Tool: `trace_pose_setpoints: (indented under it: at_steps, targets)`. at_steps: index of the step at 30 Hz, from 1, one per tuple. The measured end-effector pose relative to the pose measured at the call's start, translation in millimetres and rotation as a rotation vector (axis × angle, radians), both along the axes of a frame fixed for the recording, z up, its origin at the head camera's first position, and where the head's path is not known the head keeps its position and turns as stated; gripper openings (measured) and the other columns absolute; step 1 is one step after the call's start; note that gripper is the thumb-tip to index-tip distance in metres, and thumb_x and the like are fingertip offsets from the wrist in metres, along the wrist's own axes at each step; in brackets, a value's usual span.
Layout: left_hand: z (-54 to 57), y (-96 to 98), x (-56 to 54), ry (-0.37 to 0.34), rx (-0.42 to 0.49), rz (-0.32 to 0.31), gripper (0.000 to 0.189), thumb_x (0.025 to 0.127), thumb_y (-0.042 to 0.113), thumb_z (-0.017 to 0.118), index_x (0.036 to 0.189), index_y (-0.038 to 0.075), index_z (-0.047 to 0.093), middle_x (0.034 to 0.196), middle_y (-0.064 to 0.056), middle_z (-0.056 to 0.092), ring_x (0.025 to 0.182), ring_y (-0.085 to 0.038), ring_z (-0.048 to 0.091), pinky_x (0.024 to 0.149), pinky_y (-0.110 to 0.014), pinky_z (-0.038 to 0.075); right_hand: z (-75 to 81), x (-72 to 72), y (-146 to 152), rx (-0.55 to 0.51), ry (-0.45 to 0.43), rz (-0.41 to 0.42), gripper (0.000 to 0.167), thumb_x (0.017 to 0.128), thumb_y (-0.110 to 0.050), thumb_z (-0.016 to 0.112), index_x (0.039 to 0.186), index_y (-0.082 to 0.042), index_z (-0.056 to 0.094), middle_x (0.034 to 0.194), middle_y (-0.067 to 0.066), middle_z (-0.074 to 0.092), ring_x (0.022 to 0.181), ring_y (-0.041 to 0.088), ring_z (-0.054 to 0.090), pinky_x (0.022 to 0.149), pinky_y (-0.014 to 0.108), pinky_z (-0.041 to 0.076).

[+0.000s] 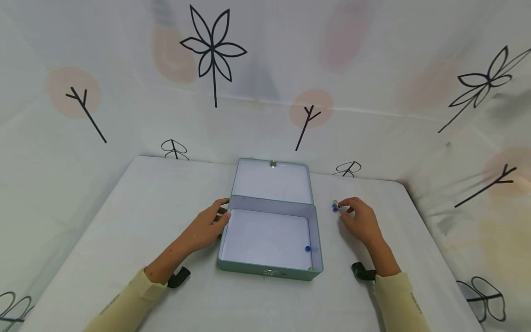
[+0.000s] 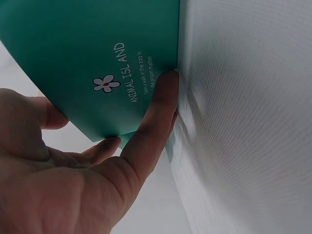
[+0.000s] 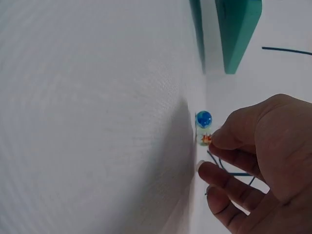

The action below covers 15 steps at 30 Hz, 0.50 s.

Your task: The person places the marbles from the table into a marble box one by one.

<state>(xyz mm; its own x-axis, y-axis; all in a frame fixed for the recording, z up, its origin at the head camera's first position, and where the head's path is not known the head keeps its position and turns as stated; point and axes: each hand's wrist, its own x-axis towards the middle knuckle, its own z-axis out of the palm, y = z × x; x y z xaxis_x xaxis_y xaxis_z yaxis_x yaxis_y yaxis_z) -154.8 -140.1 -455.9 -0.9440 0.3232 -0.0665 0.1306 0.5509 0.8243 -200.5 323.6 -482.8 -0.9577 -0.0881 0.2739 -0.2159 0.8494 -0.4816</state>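
Observation:
A green tin box point(image 1: 269, 274) stands with its lid point(image 1: 271, 180) folded back. A blue marble point(image 1: 307, 248) and a yellowish marble point(image 1: 311, 268) lie inside, near its right wall. At the box's left side rests my left hand point(image 1: 207, 226), its thumb at the rim. In the left wrist view its fingers touch the green side wall point(image 2: 112, 63). On the table right of the box, several marbles point(image 1: 334, 207), blue and clear, sit close together. Thumb and forefinger of my right hand point(image 1: 361, 221) are beside them, near a clear marble with orange inside point(image 3: 204, 139); a firm hold is not visible.
White cloth covers the table point(image 1: 265, 304). Behind it hangs a pale backdrop point(image 1: 257, 124) printed with plants, which also borders both sides. Dark straps point(image 1: 363, 271) show at the wrists, by the yellow sleeves point(image 1: 398, 295). The lid lies toward the backdrop.

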Motion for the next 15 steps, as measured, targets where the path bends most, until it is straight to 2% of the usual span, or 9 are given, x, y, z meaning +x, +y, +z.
trace_pose_setpoints:
  at_steps: [10,15]
  targets:
    - [-0.2,0.6,-1.2,-0.009,0.0,-0.004,0.06,0.115,0.035,0.044,0.166,0.007,0.029,0.151,-0.023,0.055,0.137,-0.039,0.058,0.11,-0.056,0.05,0.1,-0.2,3.2,0.007,-0.031,0.02,0.022,0.09,0.007,0.071,0.111,0.002,0.076,0.119,0.02,0.072,0.097,0.037,0.069,0.082,0.053,0.054]
    - [-0.3,0.4,-1.0,-0.01,0.008,-0.002,0.059,0.115,0.035,0.044,0.166,0.008,0.03,0.151,-0.022,0.055,0.137,-0.039,0.059,0.11,-0.056,0.05,-0.8,-0.9,4.1,0.02,-0.033,0.007,0.016,0.09,0.006,0.071,0.106,0.004,0.076,0.111,0.021,0.071,0.094,0.037,0.068,0.079,0.052,0.055]
